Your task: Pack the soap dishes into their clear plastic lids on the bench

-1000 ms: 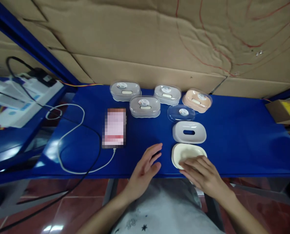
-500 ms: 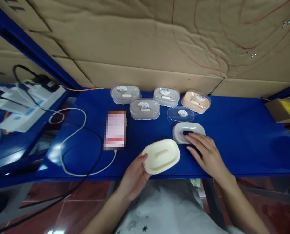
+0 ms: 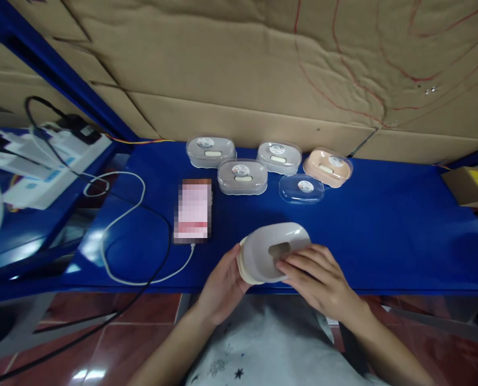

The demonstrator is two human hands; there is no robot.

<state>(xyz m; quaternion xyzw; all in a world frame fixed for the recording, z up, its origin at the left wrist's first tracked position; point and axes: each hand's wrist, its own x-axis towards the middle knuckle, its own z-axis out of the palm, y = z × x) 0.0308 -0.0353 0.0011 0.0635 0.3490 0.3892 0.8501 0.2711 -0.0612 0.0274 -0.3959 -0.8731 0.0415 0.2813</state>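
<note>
My left hand (image 3: 223,287) grips the left end of an oval cream plastic tray (image 3: 244,264), thumb on its rim. My right hand (image 3: 317,279) holds a grey oval plastic cover (image 3: 265,244) with an oblong slot, fingers at the slot and right end. The cover lies over most of the cream tray, tilted; whether the two are fitted together cannot be told. Beyond them on the blue table lies a clear oval lid (image 3: 291,190) with a round sticker.
Three grey oval boxes with clear lids, such as the front one (image 3: 242,185), and a peach box (image 3: 323,172) line the back. A phone (image 3: 193,212) with a white cable lies left. A power strip (image 3: 57,179) stands far left, a carton (image 3: 470,185) far right.
My right hand has lifted the grey cover off the table and brought it left over the cream tray. My left hand still holds the tray in about the same place.
</note>
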